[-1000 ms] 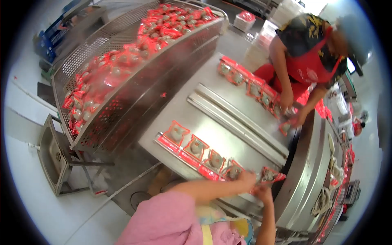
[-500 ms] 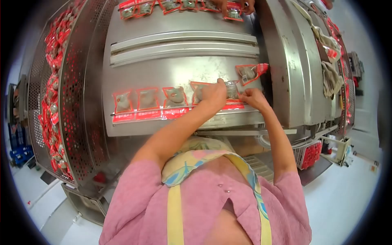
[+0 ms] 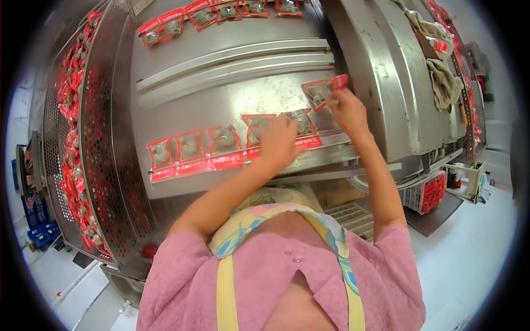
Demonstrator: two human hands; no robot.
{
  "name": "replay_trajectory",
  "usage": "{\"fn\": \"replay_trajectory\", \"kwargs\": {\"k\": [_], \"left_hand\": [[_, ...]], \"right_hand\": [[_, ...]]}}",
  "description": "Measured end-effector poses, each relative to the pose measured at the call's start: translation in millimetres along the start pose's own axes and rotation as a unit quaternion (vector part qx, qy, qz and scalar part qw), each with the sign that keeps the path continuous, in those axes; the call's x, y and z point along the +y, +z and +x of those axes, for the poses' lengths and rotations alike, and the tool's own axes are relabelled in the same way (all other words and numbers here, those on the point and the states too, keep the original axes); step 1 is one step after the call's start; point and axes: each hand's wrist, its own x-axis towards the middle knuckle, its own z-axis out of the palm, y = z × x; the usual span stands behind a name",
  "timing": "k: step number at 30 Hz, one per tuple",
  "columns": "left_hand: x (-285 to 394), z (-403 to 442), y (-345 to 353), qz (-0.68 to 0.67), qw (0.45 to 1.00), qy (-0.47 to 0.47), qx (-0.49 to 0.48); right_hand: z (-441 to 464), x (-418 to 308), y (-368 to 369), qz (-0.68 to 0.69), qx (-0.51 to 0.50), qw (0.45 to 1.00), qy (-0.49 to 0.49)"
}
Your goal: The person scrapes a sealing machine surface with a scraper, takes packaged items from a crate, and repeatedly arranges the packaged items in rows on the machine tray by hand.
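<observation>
My left hand rests over the row along the near edge, between a clear packet with red edging and another clear packet to its right. Its thumb stands apart from the bent fingers, and I see nothing gripped in it. My right hand has its fingers closed on the lower right edge of a loose packet, which lies askew with its red end toward the upper right. Further left in the row are several more packets, their red ends on a metal bar. The contents look greyish and rounded.
Two metal rails cross the steel worktop. Beyond them is a second row of packets. A perforated metal bin with many red packets stands left. Steel casing bounds the right, with cloth gloves on it.
My right hand has moved up from the row's right end and taken hold of the loose packet. My left hand stays over the row. The view has turned slightly; the hands across the table are gone.
</observation>
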Motion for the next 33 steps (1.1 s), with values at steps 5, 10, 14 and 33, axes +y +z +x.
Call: {"fn": "replay_trajectory", "kwargs": {"k": [5,10,14,33], "left_hand": [[8,-2,30,0.017,0.990,0.138,0.013],[5,-6,42,0.023,0.989,0.146,0.016],[9,0,50,-0.009,0.989,0.145,0.033],[59,46,117,-0.020,0.986,0.159,0.044]], "right_hand": [[27,-8,-3,-0.067,-0.223,0.971,0.057],[15,15,34,0.057,-0.374,0.925,0.049],[21,30,36,0.096,-0.392,0.913,0.066],[32,48,16,-0.302,-0.326,0.896,-0.010]]}}
